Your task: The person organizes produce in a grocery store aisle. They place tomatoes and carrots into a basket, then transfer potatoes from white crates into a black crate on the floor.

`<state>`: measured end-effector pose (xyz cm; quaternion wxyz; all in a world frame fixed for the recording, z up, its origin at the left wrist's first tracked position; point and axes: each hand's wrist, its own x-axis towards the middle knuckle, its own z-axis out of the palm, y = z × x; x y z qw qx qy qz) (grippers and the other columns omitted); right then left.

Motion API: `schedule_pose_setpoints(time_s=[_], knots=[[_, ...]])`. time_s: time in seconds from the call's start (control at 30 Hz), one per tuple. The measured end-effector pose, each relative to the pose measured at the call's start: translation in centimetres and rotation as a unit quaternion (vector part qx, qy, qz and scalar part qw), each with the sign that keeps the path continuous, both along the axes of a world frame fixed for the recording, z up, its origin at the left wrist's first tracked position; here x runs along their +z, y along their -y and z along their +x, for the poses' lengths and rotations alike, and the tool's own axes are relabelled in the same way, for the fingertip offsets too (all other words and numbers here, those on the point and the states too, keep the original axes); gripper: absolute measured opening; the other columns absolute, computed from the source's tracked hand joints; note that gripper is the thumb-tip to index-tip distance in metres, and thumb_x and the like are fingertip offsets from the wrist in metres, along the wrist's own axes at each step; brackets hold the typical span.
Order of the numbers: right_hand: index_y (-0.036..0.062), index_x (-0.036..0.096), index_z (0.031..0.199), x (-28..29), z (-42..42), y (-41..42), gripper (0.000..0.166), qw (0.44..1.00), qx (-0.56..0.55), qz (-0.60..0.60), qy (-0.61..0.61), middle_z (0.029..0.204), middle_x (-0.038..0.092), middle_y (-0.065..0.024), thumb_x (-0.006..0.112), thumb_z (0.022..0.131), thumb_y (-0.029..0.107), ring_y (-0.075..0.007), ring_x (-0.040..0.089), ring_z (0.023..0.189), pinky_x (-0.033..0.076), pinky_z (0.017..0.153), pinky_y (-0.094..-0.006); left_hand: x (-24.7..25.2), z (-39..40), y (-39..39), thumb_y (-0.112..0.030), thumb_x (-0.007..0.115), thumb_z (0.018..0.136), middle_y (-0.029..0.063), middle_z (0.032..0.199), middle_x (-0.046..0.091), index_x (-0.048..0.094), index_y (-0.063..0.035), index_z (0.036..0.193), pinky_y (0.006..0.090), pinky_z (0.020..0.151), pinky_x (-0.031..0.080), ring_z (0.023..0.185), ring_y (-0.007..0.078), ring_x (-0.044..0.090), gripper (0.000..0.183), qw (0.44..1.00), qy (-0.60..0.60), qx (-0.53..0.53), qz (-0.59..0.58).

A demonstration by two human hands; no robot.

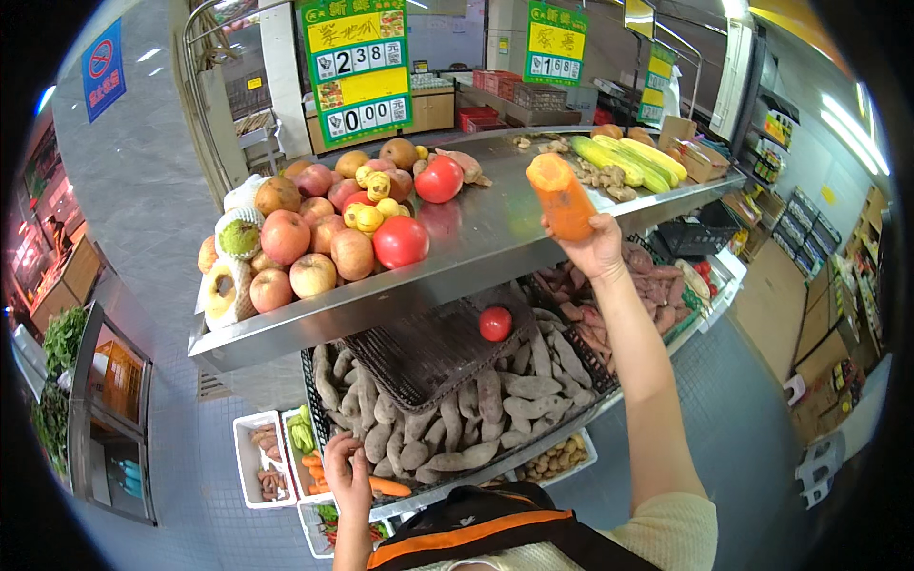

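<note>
My right hand [596,246] grips a thick orange vegetable [564,200], probably a squash, and holds it upright above the front edge of the steel shelf [485,218]. Its upper end is cut and shows pale orange flesh. At lower left, my left hand [348,464] holds nothing, its fingers loosely curled and apart at the corner of a black crate of greyish elongated tubers [464,407]. A dark woven tray [421,350] lies on these tubers and carries one red tomato [495,324].
Apples [285,237], two larger tomatoes [401,243] and small yellow fruits [368,218] pile on the shelf's left. Ginger [607,178] and yellow-green cucumbers [628,160] lie right. Sweet potatoes [660,285] fill a lower crate. White boxes [243,464] stand on the floor. Price signs [357,71] hang overhead.
</note>
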<state>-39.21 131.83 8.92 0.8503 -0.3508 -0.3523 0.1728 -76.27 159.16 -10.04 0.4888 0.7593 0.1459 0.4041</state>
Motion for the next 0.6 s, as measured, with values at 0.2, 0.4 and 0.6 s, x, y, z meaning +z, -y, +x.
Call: schedule_pose_setpoints(time_s=[0.2, 0.4, 0.6], knots=[[-0.0045, 0.047, 0.115, -5.2, -8.4, -3.3, 0.059, 0.974, 0.086, 0.029, -0.209, 0.093, 0.058, -0.0218, 0.046, 0.081, 0.045, -0.0307, 0.061, 0.074, 0.054, 0.057, -0.0333, 0.3, 0.1, -0.1, 0.001, 0.056, 0.079, 0.0134, 0.096, 0.059, 0.058, 0.0002, 0.088, 0.0303, 0.082, 0.044, 0.090, 0.0232, 0.056, 0.009, 0.998, -0.015, -0.059, -0.009], [0.0006, 0.056, 0.100, -15.0, -20.1, -9.8, 0.071, 0.815, 0.288, -0.141, -0.483, 0.075, 0.059, -0.0192, 0.035, 0.080, 0.066, -0.0174, 0.049, 0.042, 0.036, 0.033, -0.0233, -0.5, 0.9, 1.2, -0.013, 0.057, 0.086, 0.0065, 0.106, 0.057, 0.047, -0.0001, 0.119, 0.0286, 0.089, 0.041, 0.099, 0.0169, 0.054, 0.037, 0.919, -0.036, -0.228, -0.319], [0.0056, 0.057, 0.096, -23.0, -28.1, -13.9, 0.062, 0.761, 0.313, -0.493, -0.280, 0.060, 0.058, -0.0080, 0.027, 0.089, 0.059, -0.0156, 0.049, 0.039, 0.036, 0.037, -0.0228, -5.2, -2.0, -0.4, -0.028, 0.064, 0.082, 0.0056, 0.108, 0.054, 0.044, -0.0085, 0.118, 0.0342, 0.088, 0.042, 0.102, 0.0181, 0.053, 0.045, 0.721, 0.043, -0.247, -0.646]])
